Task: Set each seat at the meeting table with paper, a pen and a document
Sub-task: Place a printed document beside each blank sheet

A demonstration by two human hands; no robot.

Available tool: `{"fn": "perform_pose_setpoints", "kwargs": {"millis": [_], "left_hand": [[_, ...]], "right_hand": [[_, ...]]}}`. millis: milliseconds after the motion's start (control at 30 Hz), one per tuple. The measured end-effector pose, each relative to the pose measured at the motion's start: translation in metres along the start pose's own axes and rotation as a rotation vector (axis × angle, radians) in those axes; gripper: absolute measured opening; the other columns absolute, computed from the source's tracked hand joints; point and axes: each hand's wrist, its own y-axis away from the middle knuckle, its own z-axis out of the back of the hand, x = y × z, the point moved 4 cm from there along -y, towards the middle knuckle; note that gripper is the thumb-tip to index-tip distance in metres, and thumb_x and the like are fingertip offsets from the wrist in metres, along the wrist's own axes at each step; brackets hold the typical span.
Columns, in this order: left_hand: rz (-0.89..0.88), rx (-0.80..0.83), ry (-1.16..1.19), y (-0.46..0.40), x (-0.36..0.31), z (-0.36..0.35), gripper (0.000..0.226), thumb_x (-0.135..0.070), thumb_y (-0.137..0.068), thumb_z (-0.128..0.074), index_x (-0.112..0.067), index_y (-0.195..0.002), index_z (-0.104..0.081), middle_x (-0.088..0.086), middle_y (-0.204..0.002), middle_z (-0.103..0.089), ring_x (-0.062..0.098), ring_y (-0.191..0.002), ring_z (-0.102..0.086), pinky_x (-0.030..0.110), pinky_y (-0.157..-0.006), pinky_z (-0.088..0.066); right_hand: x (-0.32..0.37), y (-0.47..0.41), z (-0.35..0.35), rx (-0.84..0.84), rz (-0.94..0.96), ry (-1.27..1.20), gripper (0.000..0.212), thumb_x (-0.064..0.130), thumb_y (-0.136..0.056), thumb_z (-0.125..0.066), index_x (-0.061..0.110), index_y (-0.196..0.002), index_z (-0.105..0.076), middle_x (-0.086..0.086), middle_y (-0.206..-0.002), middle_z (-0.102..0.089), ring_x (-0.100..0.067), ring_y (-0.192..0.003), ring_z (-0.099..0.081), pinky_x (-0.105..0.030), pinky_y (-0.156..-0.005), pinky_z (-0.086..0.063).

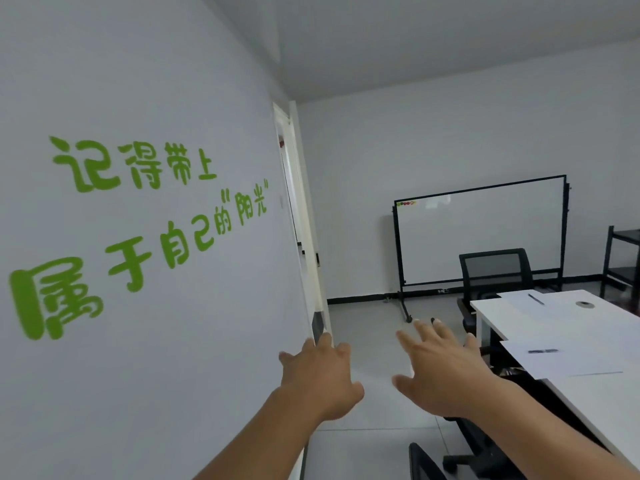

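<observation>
Both hands raised, nothing held: left hand (320, 377) fingers loosely spread nr wall edge; right hand (441, 370) fingers splayed. White meeting table (540, 323) at right: near paper sheet (561, 362) w/ pen (542, 350); far sheet (519, 299) w/ pen (535, 299). Whiteboard (481, 230), black chair (495, 271) behind.

Office meeting room. White meeting table (540, 317) at right, sheets of paper (568, 362) laid at the seats, a pen (542, 350) on the near sheet. Black mesh office chair (495, 271) at the table's far end. Rolling whiteboard (481, 233) on a black frame against the back wall. Green slogan lettering (131, 233) on the left wall. Pale tiled floor (367, 341), black skirting, white door frame (301, 202).
</observation>
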Motion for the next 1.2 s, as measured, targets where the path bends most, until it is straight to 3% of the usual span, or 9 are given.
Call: {"fn": "perform_pose_setpoints", "kwargs": {"millis": [167, 500, 767, 1000, 1200], "left_hand": [[-0.033, 0.019, -0.007, -0.066, 0.03, -0.014, 0.063, -0.055, -0.102, -0.052, -0.025, -0.157, -0.047, 0.006, -0.151, -0.05, 0.031, -0.134, -0.055, 0.055, -0.109, -0.048], [-0.228, 0.061, -0.076, -0.265, 0.078, -0.047, 0.06, -0.053, -0.102, -0.055, -0.022, -0.153, -0.05, 0.008, -0.146, -0.05, 0.035, -0.131, -0.056, 0.057, -0.107, -0.05], [-0.328, 0.0, -0.107, -0.381, 0.099, -0.026, 0.058, -0.051, -0.103, -0.056, -0.021, -0.152, -0.049, 0.009, -0.145, -0.047, 0.036, -0.129, -0.055, 0.056, -0.106, -0.049], [-0.279, -0.003, -0.14, -0.533, 0.123, -0.014, 0.056, -0.051, -0.103, -0.056, -0.022, -0.15, -0.05, 0.008, -0.143, -0.047, 0.036, -0.128, -0.055, 0.057, -0.106, -0.05], [-0.239, 0.017, -0.134, -0.665, 0.132, 0.013, 0.055, -0.054, -0.102, -0.056, -0.022, -0.148, -0.053, 0.008, -0.141, -0.05, 0.035, -0.126, -0.057, 0.053, -0.103, -0.052]], "right_hand": [[0.012, -0.065, -0.017, 0.055, -0.02, 0.03, 0.059, 0.059, -0.103, -0.05, 0.028, -0.152, -0.043, -0.003, -0.159, -0.04, -0.032, -0.154, -0.031, -0.07, -0.123, -0.025], [0.02, -0.231, -0.046, 0.082, -0.234, 0.003, 0.04, 0.054, -0.101, -0.052, 0.026, -0.131, -0.051, 0.0, -0.134, -0.049, -0.028, -0.132, -0.048, -0.06, -0.118, -0.035], [0.011, -0.352, -0.029, 0.037, -0.295, -0.021, 0.047, 0.055, -0.101, -0.052, 0.03, -0.14, -0.048, -0.001, -0.139, -0.049, -0.028, -0.131, -0.049, -0.058, -0.116, -0.039], [-0.02, -0.512, -0.038, -0.013, -0.231, -0.016, 0.06, 0.057, -0.103, -0.051, 0.03, -0.155, -0.04, -0.005, -0.161, -0.037, -0.033, -0.149, -0.038, -0.066, -0.122, -0.029], [-0.052, -0.646, -0.031, 0.008, -0.223, -0.008, 0.053, 0.057, -0.102, -0.051, 0.031, -0.148, -0.044, -0.003, -0.15, -0.044, -0.031, -0.139, -0.044, -0.063, -0.118, -0.034]]}}
